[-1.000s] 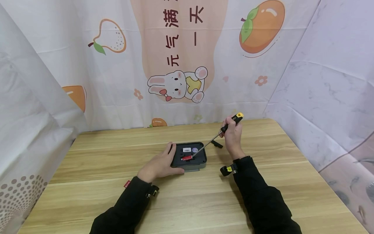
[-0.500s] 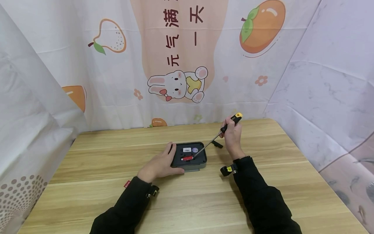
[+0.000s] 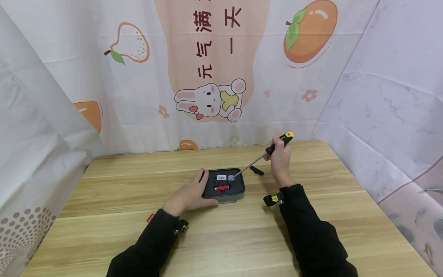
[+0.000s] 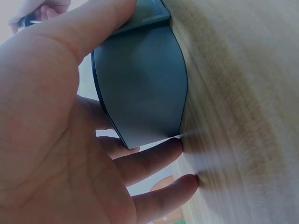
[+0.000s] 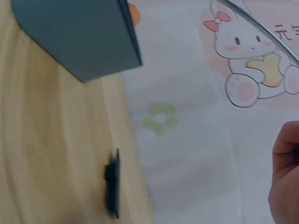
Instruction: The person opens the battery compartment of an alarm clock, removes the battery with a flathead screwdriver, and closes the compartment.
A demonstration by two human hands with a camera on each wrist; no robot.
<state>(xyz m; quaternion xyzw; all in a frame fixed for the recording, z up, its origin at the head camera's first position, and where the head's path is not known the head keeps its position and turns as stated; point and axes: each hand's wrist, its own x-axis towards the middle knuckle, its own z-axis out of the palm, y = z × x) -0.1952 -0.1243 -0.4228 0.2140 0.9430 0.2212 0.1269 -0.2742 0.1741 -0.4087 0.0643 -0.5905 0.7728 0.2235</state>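
A grey box-shaped device (image 3: 237, 189) lies on the table with its black, recessed face up. A red battery (image 3: 222, 187) sits in a slot there, below a white barcode label and a round sticker. My left hand (image 3: 190, 194) grips the device's left end, thumb on the near side and fingers on the far side; the left wrist view shows the grey end wall (image 4: 140, 84) between them. My right hand (image 3: 281, 159) holds a screwdriver (image 3: 255, 160) by its black-and-yellow handle. Its shaft slants down to the face, with the tip near the round sticker, above the battery's right end.
A small black strip-like cover (image 3: 257, 170) lies on the table just right of the device. The wooden table (image 3: 221, 238) ends at the back against a printed curtain (image 3: 138, 96). Another curtain hangs along the right side.
The screwdriver's tip has moved from the battery's right end up towards the round sticker. My right hand has shifted slightly right. The left hand and device have stayed put.
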